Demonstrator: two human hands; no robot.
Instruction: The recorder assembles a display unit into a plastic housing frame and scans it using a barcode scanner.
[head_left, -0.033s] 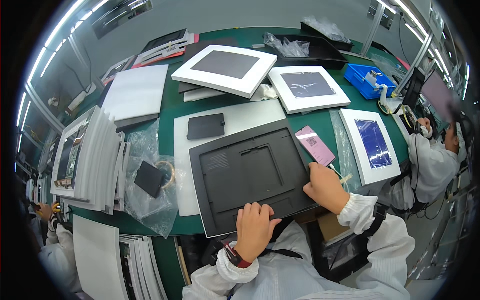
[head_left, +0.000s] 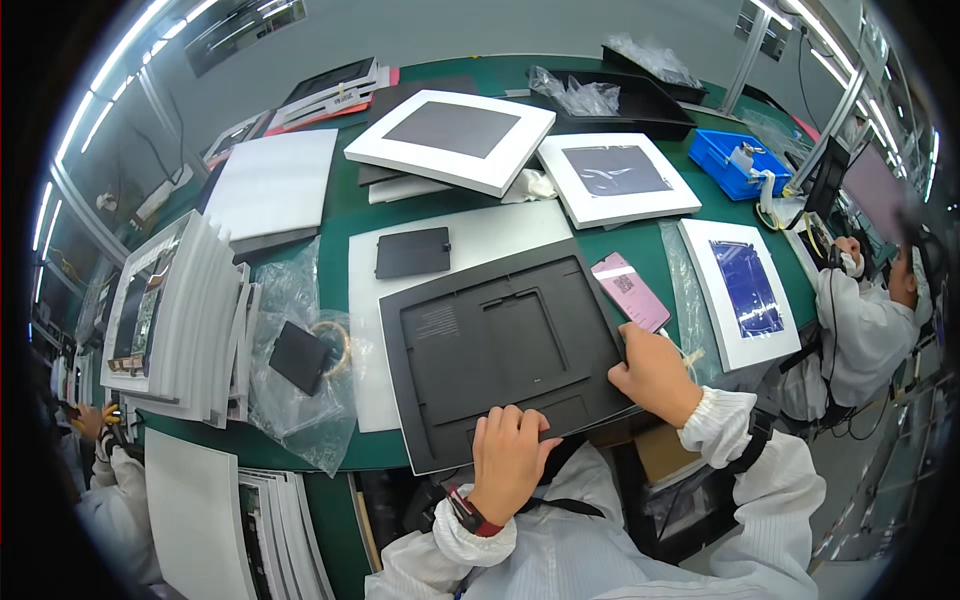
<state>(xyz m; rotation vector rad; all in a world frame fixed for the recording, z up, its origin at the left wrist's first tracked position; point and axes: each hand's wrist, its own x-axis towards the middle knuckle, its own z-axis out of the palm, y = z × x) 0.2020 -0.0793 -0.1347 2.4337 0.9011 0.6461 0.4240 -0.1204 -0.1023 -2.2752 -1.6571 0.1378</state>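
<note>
A large black plastic back cover with a stepped rectangular recess lies tilted at the table's front edge, partly over a white foam sheet. The fingers of my left hand rest flat on its front rim, thumb held apart. At the cover's right edge, near the front corner, my right hand is closed on the rim, some fingers hidden. Beyond the cover, a small black lid lies on the foam. Just past my right hand is a pink phone with a white cable plugged in.
White framed panels lie at the back, and another with a blue screen at right. Upright stacked panels and a plastic bag under a black piece are at left. A blue bin stands back right; co-workers sit either side.
</note>
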